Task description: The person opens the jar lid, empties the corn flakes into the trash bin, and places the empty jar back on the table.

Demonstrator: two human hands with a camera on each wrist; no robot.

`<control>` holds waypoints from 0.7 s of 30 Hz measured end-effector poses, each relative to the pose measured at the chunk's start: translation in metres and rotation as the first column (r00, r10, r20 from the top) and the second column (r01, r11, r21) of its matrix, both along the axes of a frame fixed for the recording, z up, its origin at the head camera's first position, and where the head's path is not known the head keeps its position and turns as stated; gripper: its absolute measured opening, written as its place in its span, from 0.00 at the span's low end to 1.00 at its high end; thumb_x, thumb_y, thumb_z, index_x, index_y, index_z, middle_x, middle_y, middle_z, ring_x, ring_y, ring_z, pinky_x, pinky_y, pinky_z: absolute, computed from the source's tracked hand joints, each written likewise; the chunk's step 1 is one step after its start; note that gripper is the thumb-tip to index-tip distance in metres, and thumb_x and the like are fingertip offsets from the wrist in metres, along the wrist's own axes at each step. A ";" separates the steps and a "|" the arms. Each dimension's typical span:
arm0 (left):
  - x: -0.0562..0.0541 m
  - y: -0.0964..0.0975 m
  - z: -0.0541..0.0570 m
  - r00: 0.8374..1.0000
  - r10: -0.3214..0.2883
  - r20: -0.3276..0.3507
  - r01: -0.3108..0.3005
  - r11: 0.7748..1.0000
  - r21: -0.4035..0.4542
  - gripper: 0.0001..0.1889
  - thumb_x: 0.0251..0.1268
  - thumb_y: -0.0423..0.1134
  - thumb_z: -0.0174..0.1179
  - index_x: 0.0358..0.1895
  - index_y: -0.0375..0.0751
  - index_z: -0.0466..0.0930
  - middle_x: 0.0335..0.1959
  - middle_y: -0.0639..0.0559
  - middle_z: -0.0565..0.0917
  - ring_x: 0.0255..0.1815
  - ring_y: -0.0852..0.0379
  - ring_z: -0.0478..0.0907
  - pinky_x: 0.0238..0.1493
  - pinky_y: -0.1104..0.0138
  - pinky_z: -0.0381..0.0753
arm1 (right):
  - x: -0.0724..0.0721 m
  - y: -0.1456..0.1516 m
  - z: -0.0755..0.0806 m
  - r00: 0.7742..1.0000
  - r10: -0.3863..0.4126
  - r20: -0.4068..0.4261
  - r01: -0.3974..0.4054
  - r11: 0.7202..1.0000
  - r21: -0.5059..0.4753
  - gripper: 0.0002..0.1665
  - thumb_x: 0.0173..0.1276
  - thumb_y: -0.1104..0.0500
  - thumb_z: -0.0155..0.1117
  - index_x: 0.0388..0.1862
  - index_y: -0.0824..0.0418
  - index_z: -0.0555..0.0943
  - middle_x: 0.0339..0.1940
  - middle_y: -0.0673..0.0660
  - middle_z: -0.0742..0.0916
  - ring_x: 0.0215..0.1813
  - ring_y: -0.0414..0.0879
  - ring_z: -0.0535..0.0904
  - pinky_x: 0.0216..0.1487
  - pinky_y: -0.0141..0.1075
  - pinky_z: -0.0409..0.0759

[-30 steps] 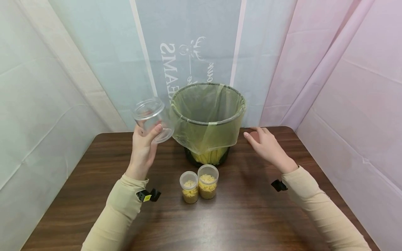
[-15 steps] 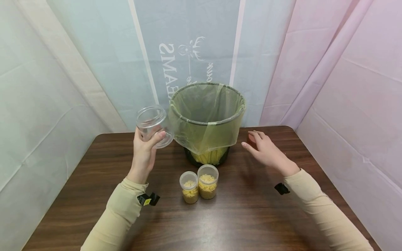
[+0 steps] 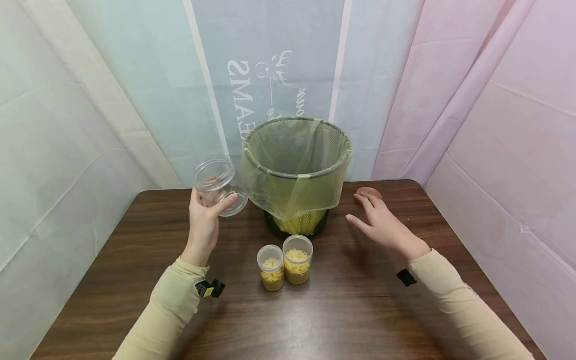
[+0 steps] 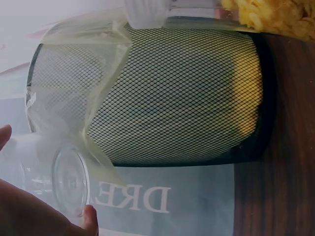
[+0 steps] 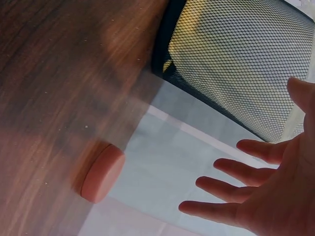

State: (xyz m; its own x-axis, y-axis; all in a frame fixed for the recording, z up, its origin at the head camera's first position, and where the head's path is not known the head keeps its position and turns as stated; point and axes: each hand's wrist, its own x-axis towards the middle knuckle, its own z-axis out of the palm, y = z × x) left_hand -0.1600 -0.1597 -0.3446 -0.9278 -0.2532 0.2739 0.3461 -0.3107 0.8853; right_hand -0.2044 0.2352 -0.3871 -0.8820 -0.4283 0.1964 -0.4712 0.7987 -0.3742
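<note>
Lowered since earlier: clear jar (image 3: 222, 186), tilted, left of mesh wastebasket (image 4: 182, 98), left hand (image 3: 203, 222) grip curled round it. Reddish lid (image 5: 103, 173) right of wastebasket; right hand (image 3: 388, 229), fingers spread, holds nothing. Jar best levelled, kept off wastebasket's liner (image 3: 292, 200).

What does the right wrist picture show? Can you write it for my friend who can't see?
A person's right grip, holding nothing, fills the lower right. Apart from it, a reddish disc sits on a brown wooden table at the lower left. A dark mesh bin shows at the upper right, with pale cloth behind.
</note>
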 end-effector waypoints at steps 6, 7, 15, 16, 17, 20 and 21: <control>-0.001 -0.001 -0.008 0.997 0.038 0.063 -0.035 0.998 -0.050 0.37 0.49 0.18 0.63 0.64 0.35 0.58 0.55 0.51 0.71 0.59 0.53 0.70 0.58 0.66 0.72 | 0.002 0.000 -0.006 1.000 -0.002 0.010 0.002 1.000 0.019 0.45 0.69 0.38 0.52 0.71 0.69 0.57 0.70 0.67 0.64 0.72 0.64 0.56 0.67 0.59 0.58; -0.001 -0.001 -0.009 0.996 0.046 0.073 -0.042 0.998 -0.056 0.37 0.48 0.18 0.63 0.64 0.35 0.58 0.55 0.52 0.72 0.58 0.54 0.70 0.58 0.66 0.72 | 0.002 -0.001 -0.007 1.000 0.000 0.005 0.000 1.000 0.017 0.45 0.69 0.38 0.53 0.71 0.69 0.58 0.70 0.68 0.64 0.72 0.64 0.56 0.67 0.59 0.58; 0.000 -0.009 -0.020 0.988 0.062 0.144 -0.045 0.992 -0.114 0.37 0.48 0.19 0.65 0.63 0.38 0.59 0.61 0.44 0.67 0.58 0.55 0.70 0.63 0.57 0.69 | 0.008 -0.001 -0.014 1.000 -0.015 0.011 0.015 1.000 0.015 0.44 0.69 0.39 0.54 0.72 0.67 0.57 0.70 0.68 0.64 0.70 0.65 0.58 0.67 0.59 0.59; 0.000 -0.010 -0.022 0.986 0.065 0.151 -0.047 0.992 -0.120 0.38 0.48 0.19 0.65 0.64 0.37 0.59 0.62 0.42 0.66 0.58 0.55 0.69 0.63 0.57 0.69 | 0.008 0.000 -0.015 1.000 -0.015 0.010 0.015 1.000 0.014 0.44 0.69 0.40 0.54 0.72 0.67 0.57 0.70 0.68 0.65 0.70 0.66 0.58 0.67 0.60 0.59; 0.000 -0.011 -0.024 0.984 0.070 0.162 -0.050 0.991 -0.125 0.38 0.48 0.19 0.65 0.65 0.37 0.58 0.62 0.43 0.66 0.59 0.55 0.69 0.62 0.59 0.70 | 0.009 0.000 -0.016 1.000 -0.016 0.008 0.015 1.000 0.013 0.44 0.69 0.40 0.54 0.72 0.67 0.57 0.70 0.67 0.65 0.70 0.66 0.58 0.66 0.59 0.59; 0.000 -0.014 -0.030 0.979 0.095 0.178 -0.070 0.988 -0.140 0.39 0.48 0.19 0.65 0.65 0.37 0.58 0.63 0.41 0.65 0.59 0.55 0.68 0.60 0.65 0.73 | 0.011 0.003 -0.019 1.000 -0.018 0.010 0.018 1.000 0.010 0.44 0.69 0.40 0.54 0.72 0.68 0.57 0.70 0.67 0.65 0.69 0.66 0.58 0.66 0.60 0.60; -0.001 -0.014 -0.032 0.978 0.103 0.180 -0.078 0.987 -0.142 0.39 0.47 0.19 0.65 0.65 0.36 0.58 0.63 0.42 0.65 0.59 0.55 0.68 0.58 0.67 0.74 | 0.011 0.003 -0.020 1.000 -0.020 0.012 0.020 1.000 0.010 0.44 0.69 0.40 0.53 0.72 0.68 0.57 0.70 0.67 0.65 0.70 0.66 0.58 0.66 0.60 0.60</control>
State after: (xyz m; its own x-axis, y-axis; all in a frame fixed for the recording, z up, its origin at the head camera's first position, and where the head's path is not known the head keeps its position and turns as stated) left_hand -0.1607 -0.1741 -0.3765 -0.9407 -0.3112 0.1352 0.1921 -0.1600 0.9683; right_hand -0.1932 0.2386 -0.4075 -0.8929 -0.4121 0.1814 -0.4502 0.8116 -0.3723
